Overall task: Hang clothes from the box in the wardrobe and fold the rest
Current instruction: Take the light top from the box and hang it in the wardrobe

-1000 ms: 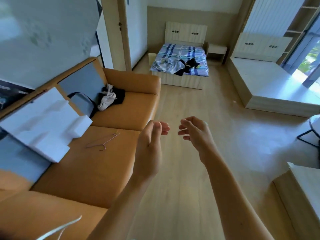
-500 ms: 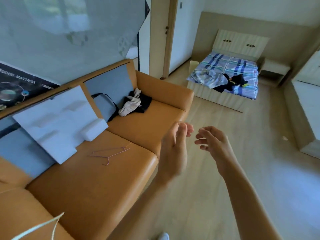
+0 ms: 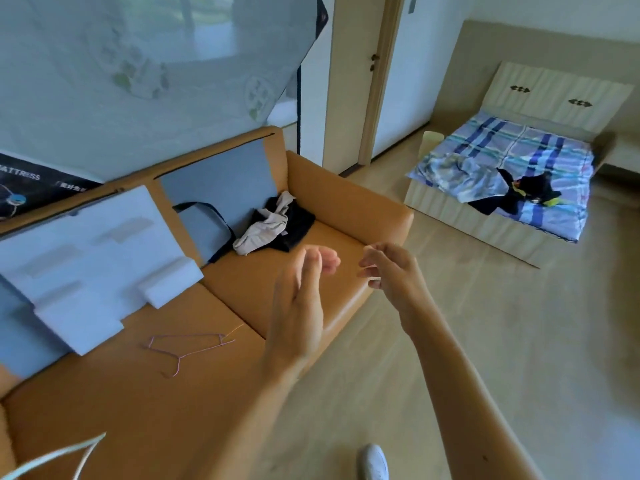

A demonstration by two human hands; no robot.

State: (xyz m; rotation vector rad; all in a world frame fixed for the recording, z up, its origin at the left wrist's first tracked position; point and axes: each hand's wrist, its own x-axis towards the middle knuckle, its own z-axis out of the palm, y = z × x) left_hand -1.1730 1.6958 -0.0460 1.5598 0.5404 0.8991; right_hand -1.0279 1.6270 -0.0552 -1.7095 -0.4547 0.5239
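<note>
Left hand, right hand nearer clothes on sofa

Sofa: orange leather-look upholstery, smooth, faint sheen. Wire hanger: thin pink metal. Foam block: white, matt. Clothes pile: beige and black cloth, crumpled, matt. Floor: pale wood-look boards, satin gloss. Bedsheet: striped cloth, rumpled.

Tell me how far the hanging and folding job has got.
Done: nothing shows as hung or folded. In hand: nothing; left hand and right hand are empty. Left: crumpled beige and black clothes on the orange sofa, dark clothes on the blue-striped bed, pink wire hanger lying unused.
</note>
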